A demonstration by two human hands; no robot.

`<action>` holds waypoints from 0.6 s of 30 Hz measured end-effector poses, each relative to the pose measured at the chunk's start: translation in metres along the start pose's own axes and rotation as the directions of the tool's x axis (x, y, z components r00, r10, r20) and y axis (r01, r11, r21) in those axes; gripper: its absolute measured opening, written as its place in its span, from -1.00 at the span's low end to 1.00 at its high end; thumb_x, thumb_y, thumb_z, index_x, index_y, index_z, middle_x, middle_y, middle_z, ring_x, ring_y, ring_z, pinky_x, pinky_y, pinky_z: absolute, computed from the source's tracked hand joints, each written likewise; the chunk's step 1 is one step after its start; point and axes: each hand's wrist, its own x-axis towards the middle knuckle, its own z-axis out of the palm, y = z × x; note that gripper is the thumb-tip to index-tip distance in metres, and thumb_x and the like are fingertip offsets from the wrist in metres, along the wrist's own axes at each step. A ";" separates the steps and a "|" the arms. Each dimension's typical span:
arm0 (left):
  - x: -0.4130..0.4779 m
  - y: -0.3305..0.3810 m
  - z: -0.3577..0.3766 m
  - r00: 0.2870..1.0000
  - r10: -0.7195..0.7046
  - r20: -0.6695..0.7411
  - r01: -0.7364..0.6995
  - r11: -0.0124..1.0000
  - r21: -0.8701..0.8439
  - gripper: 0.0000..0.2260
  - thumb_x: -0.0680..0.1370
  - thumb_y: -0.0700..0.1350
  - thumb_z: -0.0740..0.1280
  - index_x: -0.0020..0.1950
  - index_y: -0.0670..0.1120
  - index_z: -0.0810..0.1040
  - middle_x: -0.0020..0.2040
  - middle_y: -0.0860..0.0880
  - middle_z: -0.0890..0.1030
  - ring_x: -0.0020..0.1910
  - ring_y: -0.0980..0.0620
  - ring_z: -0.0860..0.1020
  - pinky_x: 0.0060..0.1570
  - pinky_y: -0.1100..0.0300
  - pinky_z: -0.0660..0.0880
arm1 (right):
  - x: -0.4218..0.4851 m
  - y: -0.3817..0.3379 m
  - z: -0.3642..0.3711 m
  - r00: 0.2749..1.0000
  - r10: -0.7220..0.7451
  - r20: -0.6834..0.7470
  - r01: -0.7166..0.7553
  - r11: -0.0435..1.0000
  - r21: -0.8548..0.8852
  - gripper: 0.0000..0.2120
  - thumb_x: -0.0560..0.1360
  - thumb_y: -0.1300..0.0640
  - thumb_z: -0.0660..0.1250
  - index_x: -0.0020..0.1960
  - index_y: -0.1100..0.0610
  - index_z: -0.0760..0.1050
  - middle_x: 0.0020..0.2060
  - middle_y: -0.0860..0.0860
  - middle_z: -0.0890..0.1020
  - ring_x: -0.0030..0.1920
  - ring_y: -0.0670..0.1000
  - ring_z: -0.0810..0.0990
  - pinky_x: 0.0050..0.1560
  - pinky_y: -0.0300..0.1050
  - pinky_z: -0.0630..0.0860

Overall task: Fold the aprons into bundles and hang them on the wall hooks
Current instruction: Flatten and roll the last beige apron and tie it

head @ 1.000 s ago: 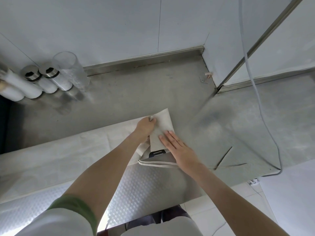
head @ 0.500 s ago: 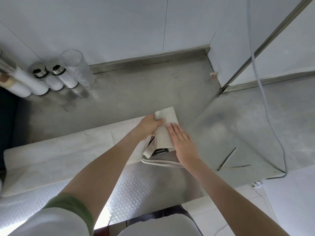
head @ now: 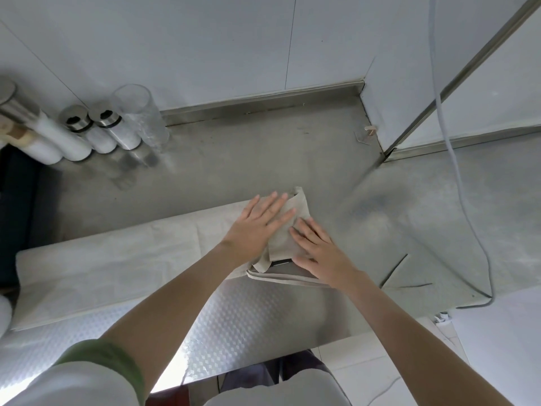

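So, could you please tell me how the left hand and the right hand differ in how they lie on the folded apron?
The left hand lies farther from the person, over the folded apron's left edge; the right hand sits nearer, on its right side. The left hand's fingers angle rightward, the right hand's leftward. Both lie flat, palm down, pressing the apron.

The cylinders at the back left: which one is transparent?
The rightmost cylinder: clear and without a cap. The white cylinders to its left carry metal caps.
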 end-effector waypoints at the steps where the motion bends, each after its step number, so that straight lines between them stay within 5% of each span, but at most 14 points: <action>1: -0.001 0.000 0.002 0.999 0.013 0.042 -0.013 1.000 0.003 -0.30 0.49 -0.10 0.21 0.59 -0.02 0.00 0.59 -0.12 0.04 0.56 -0.10 -0.02 0.50 -0.08 -0.08 | 0.001 -0.002 -0.003 1.000 0.017 -0.002 -0.017 0.999 0.041 -0.23 0.45 -0.37 -0.11 0.54 0.02 0.11 0.51 -0.16 -0.02 0.51 -0.15 -0.17 0.40 -0.38 -0.33; 3: -0.001 0.000 0.002 0.984 -0.077 0.159 0.087 0.995 -0.058 -0.38 0.54 0.15 -0.28 0.58 -0.02 -0.11 0.60 -0.06 -0.10 0.56 -0.01 -0.18 0.48 -0.05 -0.29 | 0.005 -0.006 -0.004 0.988 0.077 -0.133 -0.056 0.987 0.154 -0.39 0.55 -0.23 0.02 0.45 0.11 0.35 0.49 -0.02 0.25 0.51 0.04 0.15 0.44 -0.33 -0.09; 5: 0.000 0.001 0.004 0.959 -0.138 0.247 0.153 0.987 -0.045 -0.26 0.42 0.22 -0.48 0.57 -0.01 -0.22 0.58 -0.02 -0.21 0.55 0.03 -0.25 0.47 -0.04 -0.34 | 0.013 -0.010 -0.005 0.930 0.211 -0.302 -0.139 0.960 0.243 -0.61 0.56 0.12 0.19 0.36 0.20 0.43 0.36 0.09 0.43 0.32 0.19 0.38 0.34 -0.24 0.15; 7: 0.001 0.003 0.007 0.956 -0.144 0.257 0.158 0.987 -0.037 -0.31 0.51 0.28 -0.38 0.57 -0.03 -0.26 0.58 -0.03 -0.26 0.55 0.02 -0.25 0.48 -0.03 -0.32 | 0.024 -0.017 -0.009 0.868 0.404 -0.289 -0.283 0.880 0.382 -0.57 0.53 0.28 0.24 0.39 0.23 0.34 0.29 0.14 0.44 0.26 0.18 0.40 0.24 -0.17 0.25; 10: 0.000 0.005 0.003 0.926 -0.182 0.331 0.209 0.977 -0.046 -0.38 0.65 0.21 -0.10 0.55 -0.06 -0.31 0.56 -0.03 -0.31 0.54 0.01 -0.30 0.48 -0.03 -0.34 | 0.040 -0.024 -0.017 0.793 0.605 -0.068 -0.460 0.669 0.584 -0.66 0.49 0.20 0.30 0.25 0.24 0.41 0.11 0.14 0.56 0.09 0.15 0.53 -0.06 -0.16 0.36; 13: 0.003 0.008 -0.001 0.932 -0.191 0.309 0.237 0.964 -0.120 -0.36 0.64 0.16 0.04 0.58 -0.05 -0.19 0.58 -0.05 -0.22 0.55 -0.05 -0.22 0.48 0.00 -0.28 | 0.047 -0.029 -0.020 0.797 0.604 0.001 -0.516 0.680 0.521 -0.89 0.48 0.18 0.25 -0.05 0.23 0.44 -0.17 0.12 0.58 -0.17 0.14 0.51 -0.25 -0.10 0.31; 15: 0.004 0.009 -0.005 0.946 -0.225 0.232 0.290 0.910 -0.297 -0.42 0.60 0.06 0.19 0.58 0.00 0.07 0.56 -0.06 0.00 0.51 -0.10 0.00 0.44 0.08 -0.10 | 0.048 -0.036 -0.024 0.807 0.590 -0.022 -0.492 0.693 0.527 -0.92 0.48 0.21 0.23 -0.17 0.17 0.35 -0.30 0.06 0.47 -0.27 0.09 0.41 -0.32 -0.09 0.26; 17: 0.005 0.009 -0.013 0.908 -0.385 0.164 0.407 0.720 -0.562 -0.62 0.59 -0.03 0.23 0.42 0.04 0.41 0.41 -0.03 0.27 0.33 -0.05 0.20 0.25 0.21 0.04 | 0.048 -0.045 -0.030 0.818 0.573 -0.060 -0.450 0.701 0.554 -0.89 0.48 0.23 0.23 -0.18 0.14 0.31 -0.35 0.00 0.42 -0.31 0.05 0.37 -0.36 -0.11 0.23; 18: 0.005 0.007 -0.019 0.852 -0.467 0.238 0.472 0.486 -0.735 -0.70 0.61 0.01 0.23 0.32 0.00 0.53 0.33 -0.05 0.39 0.23 0.02 0.28 0.20 0.25 0.09 | 0.047 -0.050 -0.035 0.837 0.542 -0.068 -0.413 0.709 0.571 -0.92 0.48 0.23 0.23 -0.16 0.13 0.34 -0.34 -0.01 0.43 -0.30 0.03 0.38 -0.35 -0.14 0.25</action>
